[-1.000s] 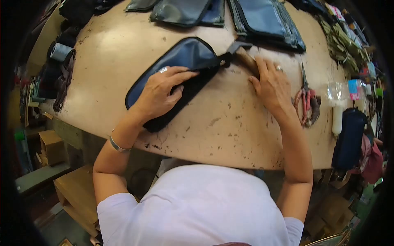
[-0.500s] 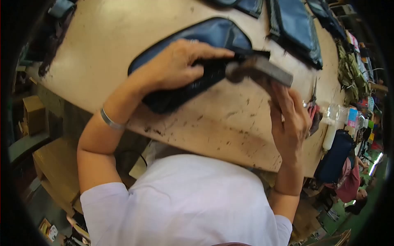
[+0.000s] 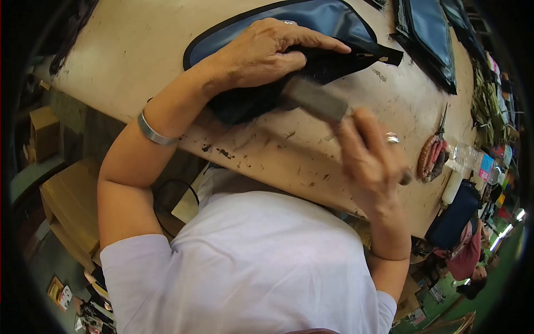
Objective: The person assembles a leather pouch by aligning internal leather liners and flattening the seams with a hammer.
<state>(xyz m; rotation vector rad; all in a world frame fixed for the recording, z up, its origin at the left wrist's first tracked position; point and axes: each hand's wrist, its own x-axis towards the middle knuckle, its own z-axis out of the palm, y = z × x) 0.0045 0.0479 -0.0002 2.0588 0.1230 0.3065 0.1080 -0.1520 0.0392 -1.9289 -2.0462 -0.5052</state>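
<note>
A blue bag piece with black edging (image 3: 328, 19) lies on the worn tabletop (image 3: 267, 161). My left hand (image 3: 258, 55) rests on its black part, index finger stretched toward a black strip end (image 3: 389, 57) that shows small metal-coloured parts. Its other fingers are partly curled, and the strip is pressed under them. My right hand (image 3: 370, 153), blurred by motion, is wrapped round a hammer (image 3: 317, 100). The hammer head is over the near edge of the black part, below my left hand; whether it touches is unclear.
Scissors with wrapped handles (image 3: 431, 157) lie at the right, near a clear bottle (image 3: 464, 156) and a dark blue case (image 3: 453, 214). More blue and black pieces (image 3: 425, 39) are stacked at the upper right. Cardboard boxes (image 3: 72, 206) stand lower left. A person (image 3: 467, 256) is far right.
The hammer and my right hand have moved left and nearer my body. The view has shifted, and the strip end beyond my left fingertip now shows clearly.
</note>
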